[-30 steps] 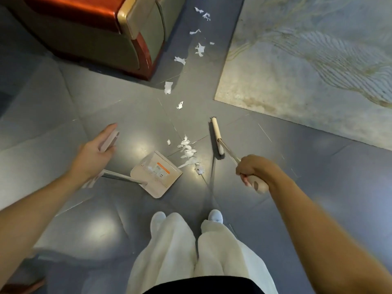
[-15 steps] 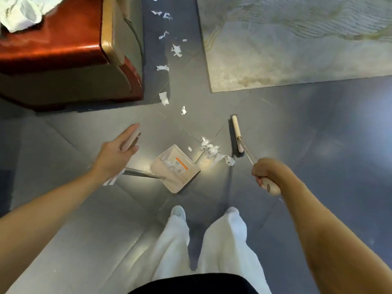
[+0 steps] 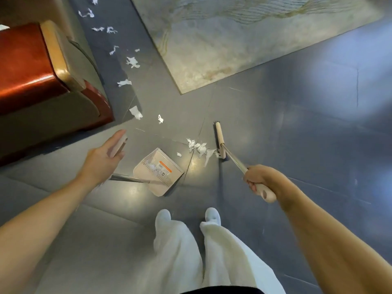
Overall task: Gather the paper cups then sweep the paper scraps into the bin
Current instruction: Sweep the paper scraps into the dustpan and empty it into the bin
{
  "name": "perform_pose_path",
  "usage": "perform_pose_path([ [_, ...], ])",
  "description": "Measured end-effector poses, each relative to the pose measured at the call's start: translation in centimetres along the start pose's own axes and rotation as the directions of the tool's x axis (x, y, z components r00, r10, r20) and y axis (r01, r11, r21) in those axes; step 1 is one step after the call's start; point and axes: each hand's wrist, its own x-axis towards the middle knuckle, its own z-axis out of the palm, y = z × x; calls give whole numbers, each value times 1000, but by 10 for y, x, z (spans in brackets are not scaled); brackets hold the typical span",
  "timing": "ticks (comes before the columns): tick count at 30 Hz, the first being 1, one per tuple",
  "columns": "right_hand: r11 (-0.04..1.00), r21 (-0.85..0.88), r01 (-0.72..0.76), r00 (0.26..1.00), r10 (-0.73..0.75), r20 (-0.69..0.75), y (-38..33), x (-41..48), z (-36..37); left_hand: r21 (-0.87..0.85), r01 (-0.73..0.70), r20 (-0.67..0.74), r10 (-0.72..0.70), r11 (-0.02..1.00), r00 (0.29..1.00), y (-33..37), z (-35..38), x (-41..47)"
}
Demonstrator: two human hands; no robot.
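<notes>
The dustpan [image 3: 167, 179] lies on the grey tiled floor [image 3: 297, 134] at the centre of the frame, mouth facing the upper right. It is the only container in view. Inside it are a few small white scraps [image 3: 151, 165] near the toothed back edge, next to an orange label [image 3: 165, 166].

The left hand [image 3: 101, 160], at centre left, holds the pale grip of the dustpan's long handle [image 3: 118, 145], thumb stretched along it and fingers curled underneath. The metal shaft runs from under the hand down to the pan.

The right hand [image 3: 262, 180], at centre right, is clenched round the pale grip of the broom [image 3: 233, 159]. Its head [image 3: 219, 137] rests on the floor, right of the dustpan.

A small pile of paper scraps [image 3: 199, 147] lies between the broom head and the dustpan's mouth, touching the head's lower end, and 1 stray bit [image 3: 179, 154] sits just outside the pan.

More loose scraps [image 3: 135, 112] trail toward the upper left along the floor, between a red armchair [image 3: 25, 66] and a pale rug [image 3: 233, 39].

The person's white trousers [image 3: 180, 251] and 2 white shoes [image 3: 213, 214] fill the bottom centre.
</notes>
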Motion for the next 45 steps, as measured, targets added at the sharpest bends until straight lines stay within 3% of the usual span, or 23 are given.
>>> perform_pose_path([
  [2,997,76,7,1000,-9,24,-17,-2,17,74,-52,42,49,996,998,-7,-12,16],
  [4,999,23,27,999,-28,22,-40,-4,36,125,-97,58,90,987,994,-12,-24,34],
  [8,993,-97,66,997,-62,49,-90,-20,69,66,-194,75,189,979,979,-11,-35,68],
  [17,976,-174,134,986,-113,125,-154,-48,135,-12,-239,167,237,971,957,5,-43,125],
  [26,994,99,39,958,-66,281,-156,-104,97,15,-246,195,239,969,951,1,-55,118],
  [32,961,-151,232,967,-210,146,-192,-112,81,-112,-87,35,92,990,995,-18,-71,119],
  [39,960,-60,274,956,-265,127,-257,-67,13,-168,71,-141,-96,983,985,-13,-77,145],
  [45,912,-207,355,935,-341,100,-344,-3,-33,-265,195,-256,-264,944,930,5,-82,174],
])
